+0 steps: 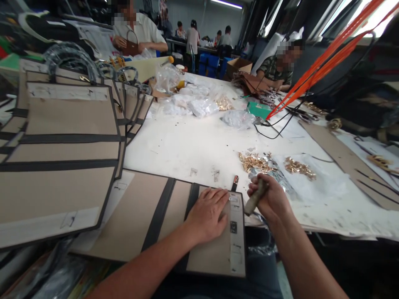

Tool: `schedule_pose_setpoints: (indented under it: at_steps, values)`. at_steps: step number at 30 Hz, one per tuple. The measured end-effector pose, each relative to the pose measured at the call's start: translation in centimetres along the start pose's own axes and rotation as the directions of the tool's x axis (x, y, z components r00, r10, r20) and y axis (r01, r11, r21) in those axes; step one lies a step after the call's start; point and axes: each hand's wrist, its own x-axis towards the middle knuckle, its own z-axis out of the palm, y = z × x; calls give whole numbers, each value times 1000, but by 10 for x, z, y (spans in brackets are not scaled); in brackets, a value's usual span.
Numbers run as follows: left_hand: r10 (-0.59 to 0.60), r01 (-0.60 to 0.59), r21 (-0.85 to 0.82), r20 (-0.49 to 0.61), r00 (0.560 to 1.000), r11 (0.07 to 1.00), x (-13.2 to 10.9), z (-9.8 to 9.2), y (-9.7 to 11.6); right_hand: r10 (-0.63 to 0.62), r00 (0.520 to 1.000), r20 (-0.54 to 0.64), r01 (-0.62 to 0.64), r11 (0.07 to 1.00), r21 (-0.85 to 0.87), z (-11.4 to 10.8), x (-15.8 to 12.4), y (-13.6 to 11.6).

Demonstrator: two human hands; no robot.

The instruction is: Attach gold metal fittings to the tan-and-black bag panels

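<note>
Beige panel [208, 254] beneath left hand [209, 212], right hand [272, 200] just beside

Beige panel [134, 211]: flat, stiff-looking, edged in dark trim, lying face up on the white surface [187, 145], its near side jutting past the edge; the left hand [207, 216] rests spread on it.
Dark bands [160, 211]: two, crossing the panel.
White strip [236, 253]: along its right end, with dark markings.
Dark tab [235, 183]: metal-tipped, poking out at the far right corner.
Stubby rod [256, 198]: greyish-brown, slanted, in the right hand's [276, 201] grip, just beside that corner.
</note>
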Motion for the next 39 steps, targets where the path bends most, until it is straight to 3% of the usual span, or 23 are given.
schedule_pose_setpoints:
  at_steps: [2,3,6,9,13,19,24,29,32,34,39]
  values:
    - [-2,2,7,-4,1000,1000,0,0,0,54,999,-8,-53,994,97,5,-12,-10]
    - [-3,3,6,-8,1000,1000,0,1,0,23,999,-30,-19,989,144,8,-16,-15]
    - [-2,2,-6,-9,1000,1000,1,1,0,-215,974,-66,224,956,191,18,-20,-24]
    - [-3,3,-16,-8,1000,1000,1,1,0,-318,947,-53,322,926,195,28,-18,-10]
    - [-10,10,-10,5,1000,1000,2,0,1,-314,948,52,311,948,66,40,-16,12]
    - [-4,4,-36,11,1000,999,2,-1,1,-382,911,156,400,910,-109,42,-17,4]
    - [-27,27,-30,0,1000,999,1,-1,2,-341,920,196,390,852,-349,47,-19,12]
    - [-65,64,-42,-12,998,997,-1,1,2,-344,891,297,427,858,-285,60,-25,9]
    - [-67,65,-64,-17,998,996,-2,1,2,-286,890,354,416,829,-374,60,-27,8]
    - [-60,60,-58,-11,998,997,-2,1,1,-278,896,346,408,822,-397,56,-25,8]
    - [-63,63,-32,-3,998,998,-4,1,0,-326,886,330,412,879,-238,46,-22,11]
